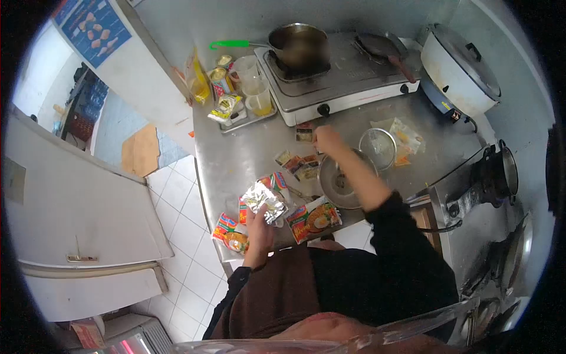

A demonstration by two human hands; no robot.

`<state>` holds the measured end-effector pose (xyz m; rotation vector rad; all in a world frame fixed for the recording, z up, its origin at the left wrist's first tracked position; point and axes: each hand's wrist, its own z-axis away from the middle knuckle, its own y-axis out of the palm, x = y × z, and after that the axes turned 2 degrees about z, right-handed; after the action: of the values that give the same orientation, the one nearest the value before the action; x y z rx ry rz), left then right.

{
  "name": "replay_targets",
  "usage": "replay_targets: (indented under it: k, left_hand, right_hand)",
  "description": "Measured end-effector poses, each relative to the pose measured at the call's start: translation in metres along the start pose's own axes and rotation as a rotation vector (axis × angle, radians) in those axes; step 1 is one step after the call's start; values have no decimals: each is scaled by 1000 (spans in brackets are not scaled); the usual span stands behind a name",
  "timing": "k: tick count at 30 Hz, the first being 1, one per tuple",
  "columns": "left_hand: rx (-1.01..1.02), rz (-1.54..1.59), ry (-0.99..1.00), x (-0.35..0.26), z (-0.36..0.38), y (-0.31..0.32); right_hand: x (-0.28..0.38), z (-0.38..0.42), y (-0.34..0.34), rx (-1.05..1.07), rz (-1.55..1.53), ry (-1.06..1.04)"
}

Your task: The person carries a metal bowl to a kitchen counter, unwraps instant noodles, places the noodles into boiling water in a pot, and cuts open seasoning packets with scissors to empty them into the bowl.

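Note:
My left hand (258, 235) is closed on a shiny silver foil packet (263, 202) near the counter's front edge. My right hand (328, 141) reaches across the counter, its fingers pressed on a small dark sachet (304, 134). Several small sachets (306, 170) lie between my hands. Red and green noodle packets lie by my left hand, one (230, 233) at the counter's corner and another (314, 220) to its right. Under my right forearm a round metal bowl (339, 197) is partly hidden. Beside it rests a round strainer (378, 149).
A gas stove (354, 88) holds a pot (299, 50) with a green handle and a dark pan (380, 46). A rice cooker (460, 71) stands back right. The tray (247, 123) at back left bears plastic cups and packets. Torn wrappers (407, 138) lie right of the strainer.

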<state>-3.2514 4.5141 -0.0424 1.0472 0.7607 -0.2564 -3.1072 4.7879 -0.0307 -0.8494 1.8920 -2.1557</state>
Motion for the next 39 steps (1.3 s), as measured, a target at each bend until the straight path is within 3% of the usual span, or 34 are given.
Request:
replay_targets:
  k: [3, 6, 9, 12, 15, 16, 18, 21, 24, 27, 30, 33, 37, 38, 39]
  left_hand:
    - [-110, 12, -16, 3, 9, -1]
    - [-139, -55, 18, -10, 22, 24]
    - [-170, 20, 89, -8, 25, 21]
    - [-206, 20, 97, -7, 27, 16]
    - [-197, 43, 142, -4, 30, 15]
    - [-227, 134, 122, -8, 31, 25]
    - [-117, -179, 209, 2, 25, 6]
    - [-88, -246, 191, 8, 26, 17]
    - [-71, -176, 27, 4, 31, 56]
    - [11, -123, -39, 19, 27, 78]
    - [66, -44, -105, 17, 38, 113]
    - [192, 150, -188, 33, 32, 122]
    - [175, 10, -293, 54, 36, 140]
    - [170, -42, -303, 63, 33, 145]
    - [256, -138, -287, 69, 35, 151]
  right_hand:
    - [-35, -37, 21, 377, 320, -188]
    - [-32, -34, 25, 376, 408, -86]
    - [-40, -41, 30, 429, 445, -341]
    - [-42, -36, 20, 379, 342, -431]
    - [-47, -44, 24, 421, 447, -376]
    - [-44, -43, 15, 302, 395, -362]
    - [-38, -33, -3, 89, 284, -329]
    - [-17, 1, -52, -61, -40, -382]
    - [21, 70, -115, 141, -301, -377]
    - [38, 127, -122, 246, -649, -405]
    - [31, 154, -91, -6, -645, -354]
    - [27, 180, -104, -83, -584, -220]
    - [-1, 196, -82, -229, -552, -99]
    - [-11, 201, -71, -559, -404, -281]
    - [-14, 212, -75, -550, -430, -218]
